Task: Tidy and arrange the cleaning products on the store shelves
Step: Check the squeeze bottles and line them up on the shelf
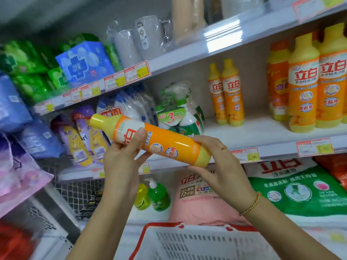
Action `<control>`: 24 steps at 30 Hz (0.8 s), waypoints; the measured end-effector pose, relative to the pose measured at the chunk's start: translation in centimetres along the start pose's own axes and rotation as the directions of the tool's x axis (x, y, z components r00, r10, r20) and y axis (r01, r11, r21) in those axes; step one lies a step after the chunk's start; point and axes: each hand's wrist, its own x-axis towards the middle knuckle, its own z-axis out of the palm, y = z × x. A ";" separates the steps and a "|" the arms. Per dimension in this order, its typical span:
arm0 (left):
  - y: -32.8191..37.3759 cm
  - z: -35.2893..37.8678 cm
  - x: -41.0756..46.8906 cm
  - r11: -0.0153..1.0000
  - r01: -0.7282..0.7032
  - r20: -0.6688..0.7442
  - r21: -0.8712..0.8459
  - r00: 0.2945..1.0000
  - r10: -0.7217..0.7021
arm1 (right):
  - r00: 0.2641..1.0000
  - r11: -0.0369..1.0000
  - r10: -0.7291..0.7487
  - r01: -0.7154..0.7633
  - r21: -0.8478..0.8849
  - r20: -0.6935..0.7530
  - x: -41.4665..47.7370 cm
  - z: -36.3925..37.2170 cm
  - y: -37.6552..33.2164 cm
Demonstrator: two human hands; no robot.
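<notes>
An orange and yellow dish-soap bottle (169,139) lies sideways in the air in front of the middle shelf, cap pointing left. My left hand (122,156) grips its label end, thumb across the front. My right hand (217,162) holds its yellow base, fingers curled around it. Two matching bottles (227,94) stand upright at the back of the middle shelf (262,132). Larger bottles of the same brand (304,85) stand at the right end of that shelf.
A green spray-bottle pack (180,111) and purple pouches (82,137) fill the shelf's left part. Detergent bags (300,188) and green pump bottles (157,196) sit on the bottom shelf. A white basket with red rim (197,243) is below my arms. Packs hang at left.
</notes>
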 end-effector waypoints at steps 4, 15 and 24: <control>-0.5 -0.7 0.2 0.999 0.032 0.038 -0.038 0.999 -0.030 | 0.998 0.996 0.065 -0.065 0.065 0.015 0.0 0.3 -0.7; -4.3 -2.3 0.2 0.941 0.223 0.099 -0.252 0.974 -0.204 | 0.762 0.380 0.537 -0.601 0.704 0.361 1.3 1.4 -2.0; -3.9 -3.1 1.0 0.942 0.219 0.331 -0.255 0.935 -0.128 | 0.391 -0.449 0.261 -0.760 0.470 0.883 1.3 1.4 -2.1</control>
